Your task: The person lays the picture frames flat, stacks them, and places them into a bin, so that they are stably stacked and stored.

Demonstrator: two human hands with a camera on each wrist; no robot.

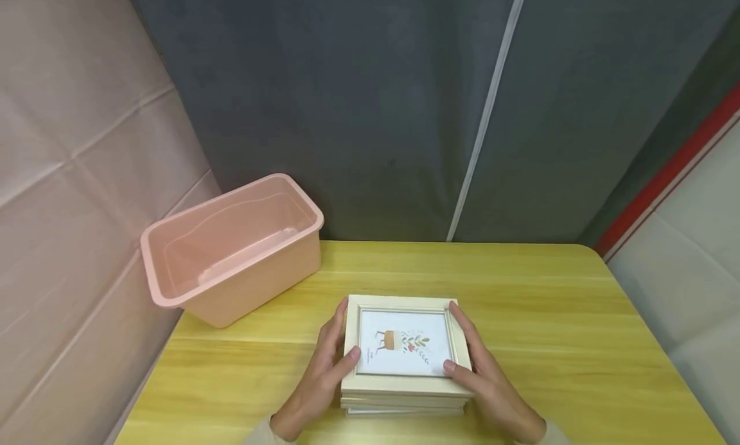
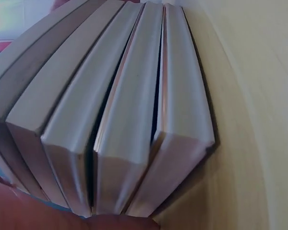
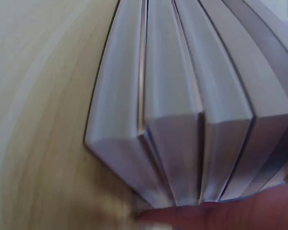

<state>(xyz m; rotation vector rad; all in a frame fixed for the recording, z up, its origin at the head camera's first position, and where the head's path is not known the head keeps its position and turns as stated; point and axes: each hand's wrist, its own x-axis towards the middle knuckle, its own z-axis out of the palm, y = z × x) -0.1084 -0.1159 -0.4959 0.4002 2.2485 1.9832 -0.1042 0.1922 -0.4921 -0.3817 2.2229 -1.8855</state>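
A stack of several cream picture frames (image 1: pixel 405 386) lies on the table near its front. The top one faces up and shows a print (image 1: pixel 399 342) of an orange-bodied animal with leaves and flowers, lying sideways. My left hand (image 1: pixel 320 368) holds the stack's left side, thumb over the near left corner and fingers along the edge. On the right side my right hand (image 1: pixel 491 377) holds it the same way, thumb on the top frame. Both wrist views show the layered frame edges (image 2: pixel 120 100) close up, with narrow gaps between some layers and a finger (image 3: pixel 240 211) against them.
A pink plastic bin (image 1: pixel 266 265) stands at the table's back left corner, with nothing seen inside. The wooden table (image 1: pixel 549 342) has a grey curtain (image 1: pixel 347 111) behind it. Pale panels stand at the left and right.
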